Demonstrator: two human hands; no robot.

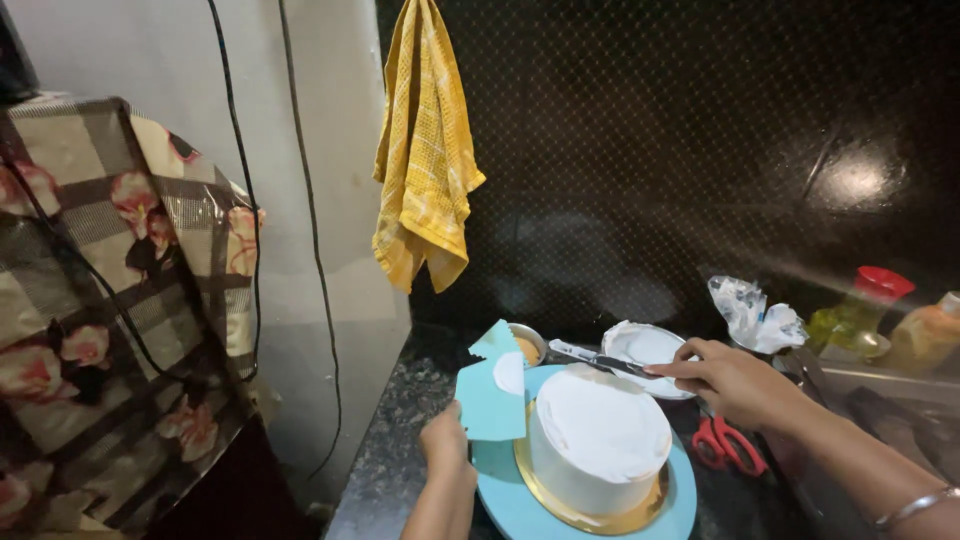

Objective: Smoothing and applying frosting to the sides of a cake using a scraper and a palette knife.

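A round cake (598, 440) coated in white cream stands on a gold board (610, 520), which rests on a light blue turntable (505, 495). My left hand (446, 440) holds a teal scraper card (492, 395) with a smear of cream upright against the cake's left side. My right hand (730, 382) grips the handle of a palette knife (590, 357). The blade reaches left over the cake's far edge.
Behind the cake are a white bowl of cream (645, 347), a small metal bowl (528, 345) and a crumpled piping bag (755, 312). Red scissors (728, 445) lie right of the turntable. A yellow towel (425, 150) hangs on the dark wall. Bottles (865, 305) stand far right.
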